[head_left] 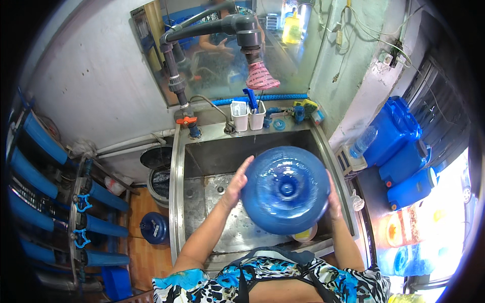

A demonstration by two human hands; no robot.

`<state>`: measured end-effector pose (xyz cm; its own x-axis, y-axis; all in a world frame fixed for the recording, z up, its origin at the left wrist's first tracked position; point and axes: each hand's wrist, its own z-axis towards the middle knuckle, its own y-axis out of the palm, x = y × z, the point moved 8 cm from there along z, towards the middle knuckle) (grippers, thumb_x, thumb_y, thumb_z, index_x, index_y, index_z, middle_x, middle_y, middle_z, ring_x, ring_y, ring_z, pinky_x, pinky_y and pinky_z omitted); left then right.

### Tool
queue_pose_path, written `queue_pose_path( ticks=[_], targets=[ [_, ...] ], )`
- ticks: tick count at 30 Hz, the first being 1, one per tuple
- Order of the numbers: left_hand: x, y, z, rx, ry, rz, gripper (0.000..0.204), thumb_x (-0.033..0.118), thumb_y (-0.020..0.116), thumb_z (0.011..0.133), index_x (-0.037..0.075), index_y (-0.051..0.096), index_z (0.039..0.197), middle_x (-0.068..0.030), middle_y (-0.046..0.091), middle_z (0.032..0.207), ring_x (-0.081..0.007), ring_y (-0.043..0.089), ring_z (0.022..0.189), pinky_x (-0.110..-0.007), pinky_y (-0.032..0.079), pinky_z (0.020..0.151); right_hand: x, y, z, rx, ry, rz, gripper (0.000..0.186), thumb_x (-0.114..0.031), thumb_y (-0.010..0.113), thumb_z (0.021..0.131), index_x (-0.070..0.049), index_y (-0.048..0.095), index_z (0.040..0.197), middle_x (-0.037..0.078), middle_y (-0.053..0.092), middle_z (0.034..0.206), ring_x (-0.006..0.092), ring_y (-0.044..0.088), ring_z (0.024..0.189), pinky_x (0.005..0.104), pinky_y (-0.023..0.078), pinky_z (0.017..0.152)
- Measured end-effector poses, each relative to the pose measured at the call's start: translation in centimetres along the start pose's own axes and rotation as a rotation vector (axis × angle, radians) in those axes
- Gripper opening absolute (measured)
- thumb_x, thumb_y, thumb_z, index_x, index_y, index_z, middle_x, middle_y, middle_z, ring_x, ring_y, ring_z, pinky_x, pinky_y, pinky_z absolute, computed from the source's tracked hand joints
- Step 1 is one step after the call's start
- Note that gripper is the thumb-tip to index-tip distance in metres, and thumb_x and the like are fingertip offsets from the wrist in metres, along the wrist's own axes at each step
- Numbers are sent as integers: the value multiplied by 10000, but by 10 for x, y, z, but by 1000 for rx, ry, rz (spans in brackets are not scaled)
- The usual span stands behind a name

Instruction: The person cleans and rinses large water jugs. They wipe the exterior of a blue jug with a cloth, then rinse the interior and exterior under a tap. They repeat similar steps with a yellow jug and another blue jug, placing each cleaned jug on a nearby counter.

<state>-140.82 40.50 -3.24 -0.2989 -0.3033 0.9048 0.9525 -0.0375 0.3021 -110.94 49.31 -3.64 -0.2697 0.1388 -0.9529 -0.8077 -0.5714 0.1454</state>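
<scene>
My left hand (237, 184) and my right hand (334, 199) grip opposite sides of a large translucent blue water jug (283, 207), its round, ringed end facing up. The jug is over a stainless steel sink (197, 212). A small pale container with something yellow (303, 234) shows partly beneath it. Above the sink, a dark pipe ends in a pink wrapped nozzle (260, 76). Along the back ledge stand two white holders (240, 116) with blue items, an orange valve handle (186, 121) and a yellow sponge (309, 105).
Left are blue filter cylinders (106, 226), a dark blue jug (154, 228) on the wooden-look floor and a bucket (159, 187). Right are blue containers (389, 131) and a plastic bottle (364, 141). A mirror (283, 45) hangs behind the pipe; cords hang beside it.
</scene>
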Motion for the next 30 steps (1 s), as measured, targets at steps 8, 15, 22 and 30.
queue_pose_path(
  ticks=[8, 15, 22, 30],
  targets=[
    [-8, 2, 17, 292, -28, 404, 1104, 438, 852, 761, -5, 214, 1546, -270, 360, 1512, -326, 387, 1398, -400, 307, 1160, 47, -33, 64, 261, 337, 374, 745, -567, 522, 991, 4, 435, 1462, 190, 515, 1429, 261, 491, 1323, 396, 377, 1120],
    [47, -73, 6, 510, -591, 920, 963, 718, 755, 709, -50, 580, 1263, -230, 697, 1081, -313, 676, 1043, -381, 507, 954, -2, 58, 32, -24, 93, -92, 1041, -486, 817, 696, 1, 375, 1503, 170, 475, 1450, 287, 460, 1344, 380, 314, 1152],
    [61, 21, 63, 216, -390, 1378, 1022, 867, 639, 633, 31, 695, 1219, -220, 717, 1107, -375, 676, 1087, -457, 498, 988, -19, 28, 29, -23, 139, -126, 972, -454, 814, 702, -10, 437, 1480, 177, 525, 1424, 289, 486, 1335, 386, 318, 1154],
    [54, 5, 72, 298, -466, 1492, 785, 723, 533, 855, -28, 760, 887, -282, 712, 867, -418, 704, 922, -480, 546, 863, -14, 48, -68, 190, -58, -321, 1352, -646, 803, 690, -38, 0, 1593, 238, 123, 1627, 355, 195, 1498, 443, 199, 1212]
  ],
)
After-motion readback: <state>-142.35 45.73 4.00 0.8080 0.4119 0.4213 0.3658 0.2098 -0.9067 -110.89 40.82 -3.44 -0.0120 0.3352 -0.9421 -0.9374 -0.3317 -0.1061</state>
